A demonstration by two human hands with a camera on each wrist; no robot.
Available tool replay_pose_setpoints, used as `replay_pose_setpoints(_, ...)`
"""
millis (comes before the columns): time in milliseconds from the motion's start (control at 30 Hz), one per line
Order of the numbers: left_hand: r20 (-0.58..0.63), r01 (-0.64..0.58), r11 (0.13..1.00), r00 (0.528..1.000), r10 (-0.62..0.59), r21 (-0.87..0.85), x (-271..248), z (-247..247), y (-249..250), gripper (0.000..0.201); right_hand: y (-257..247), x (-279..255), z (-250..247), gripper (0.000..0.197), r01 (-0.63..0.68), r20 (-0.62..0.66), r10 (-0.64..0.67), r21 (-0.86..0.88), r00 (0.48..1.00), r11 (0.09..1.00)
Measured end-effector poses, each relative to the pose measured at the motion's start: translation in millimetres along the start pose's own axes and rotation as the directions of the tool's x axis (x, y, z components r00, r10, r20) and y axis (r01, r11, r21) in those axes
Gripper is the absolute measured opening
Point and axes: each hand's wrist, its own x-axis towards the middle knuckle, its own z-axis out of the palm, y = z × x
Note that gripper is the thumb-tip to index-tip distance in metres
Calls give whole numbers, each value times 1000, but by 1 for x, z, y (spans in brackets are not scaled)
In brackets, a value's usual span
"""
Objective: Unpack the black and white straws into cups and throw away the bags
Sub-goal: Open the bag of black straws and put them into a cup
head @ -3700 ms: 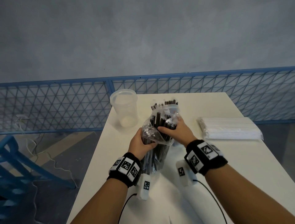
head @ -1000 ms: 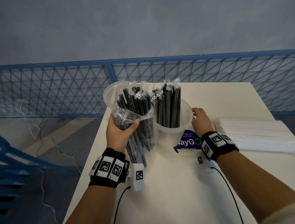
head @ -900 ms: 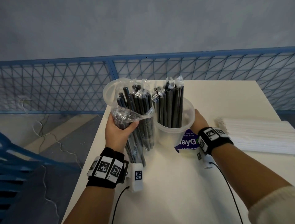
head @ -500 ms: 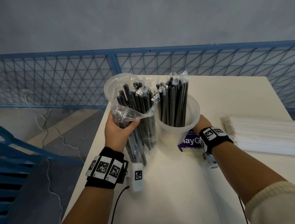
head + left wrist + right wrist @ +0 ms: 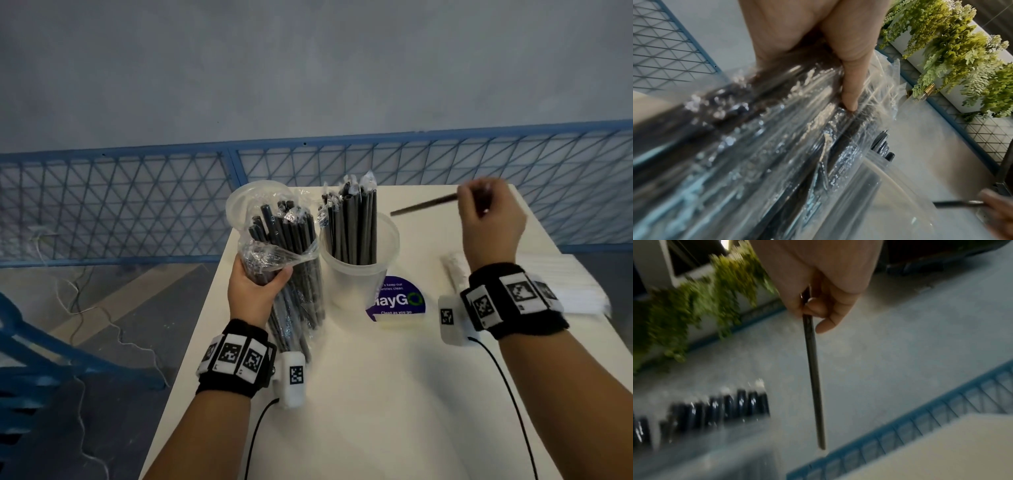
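Note:
My left hand (image 5: pixel 255 291) grips a clear plastic bag of black straws (image 5: pixel 291 270) upright at the table's left edge; in the left wrist view the thumb (image 5: pixel 851 91) presses the crinkled bag (image 5: pixel 777 146). Beside it stands a clear cup (image 5: pixel 359 270) with several black straws (image 5: pixel 352 226) in it. A second clear cup (image 5: pixel 253 202) stands behind the bag. My right hand (image 5: pixel 489 219) is raised to the right of the cup and pinches a single black straw (image 5: pixel 424 205), seen as a long black straw (image 5: pixel 813 378) in the right wrist view. A pack of white straws (image 5: pixel 568 284) lies at the right.
A round purple sticker (image 5: pixel 397 301) sits on the cream table (image 5: pixel 394 394) next to the cup. A blue mesh fence (image 5: pixel 137 205) runs behind the table. A blue chair frame (image 5: pixel 41 356) stands at the lower left.
My right hand let go of the cup's side, rose to the right and now pinches one black straw. The left hand still grips the bag in the same place.

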Motion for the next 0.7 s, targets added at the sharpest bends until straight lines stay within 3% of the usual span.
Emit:
replay_pose_setpoints(100,-2,-21,1000,1000,21,4,-7,0,3,57,-40,3,-19,7,160,-152,-134,174,979,972)
replay_pose_setpoints(167,18,-38,999,999,38,-3,-12,-2,4,60,-62,1,-25,13,220,-181,-186,189,966,957)
replay_pose_setpoints(233,33,-47,999,998,47,-6,-15,-4,4,62,-75,-2,-22,25,251,-95,-240,122,966,960)
replay_pose_setpoints(300,49,-48,999,998,48,-8,-19,-5,6,59,-79,-9,-11,26,249,97,-252,34,963,968)
replay_pose_setpoints(467,82,-69,997,994,71,-17,-28,-4,8,57,-56,-29,24,26,117,436,-42,-146,899,982)
replay_pose_setpoints(567,103,-76,997,992,78,-27,-31,-4,8,58,-49,-42,32,37,83,469,26,-212,883,974)
replay_pose_setpoints(633,113,-75,997,991,78,-32,-33,-3,8,57,-57,-55,31,47,118,380,-56,-141,923,983)
replay_pose_setpoints(700,112,-67,997,991,72,-45,-35,-3,6,57,-70,-73,31,49,177,371,-159,-14,915,984)
